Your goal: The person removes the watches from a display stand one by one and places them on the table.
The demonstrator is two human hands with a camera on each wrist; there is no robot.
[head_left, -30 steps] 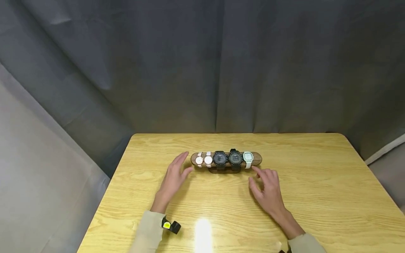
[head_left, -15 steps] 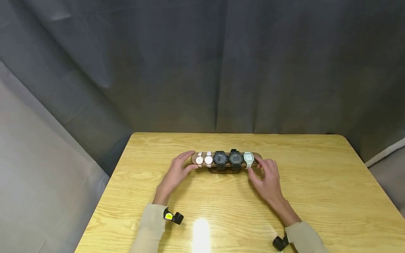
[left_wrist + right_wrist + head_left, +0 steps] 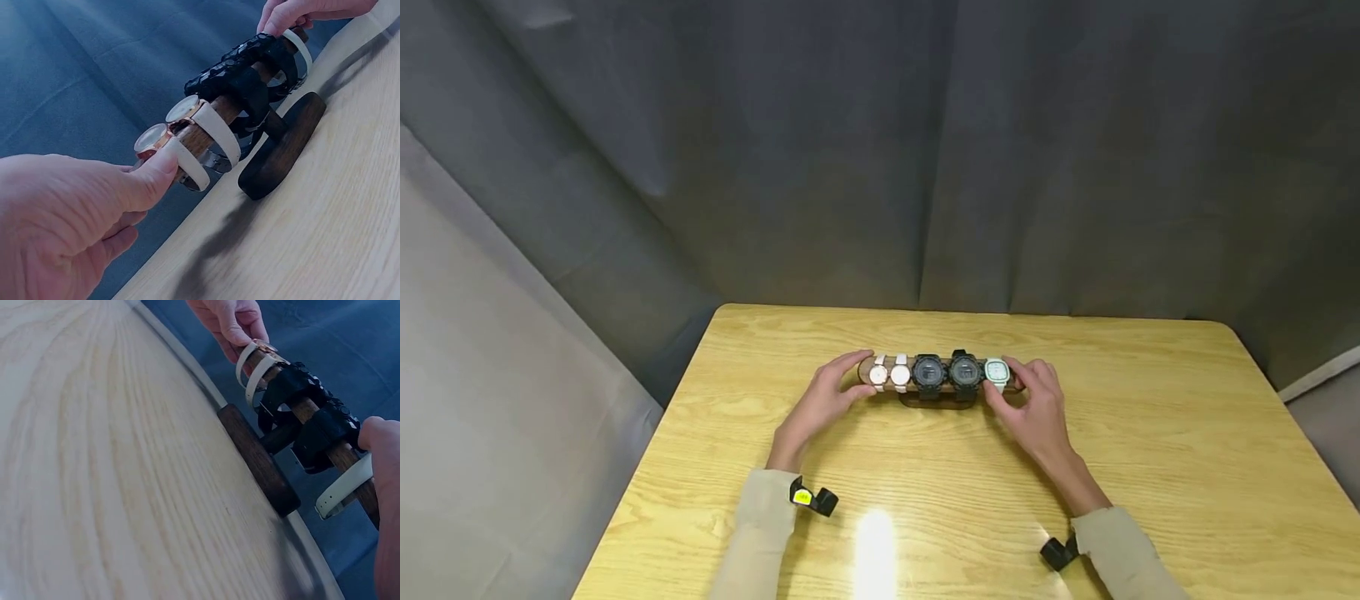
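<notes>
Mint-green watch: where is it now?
In the head view, the mint-green watch is rightmost on the wooden stand, between a black watch and the right hand.

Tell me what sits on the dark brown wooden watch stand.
The dark brown wooden watch stand carries two round white-strapped watches, two chunky black watches and one square mint-green watch. The wood directly beneath them is covered and cannot be seen.
</notes>
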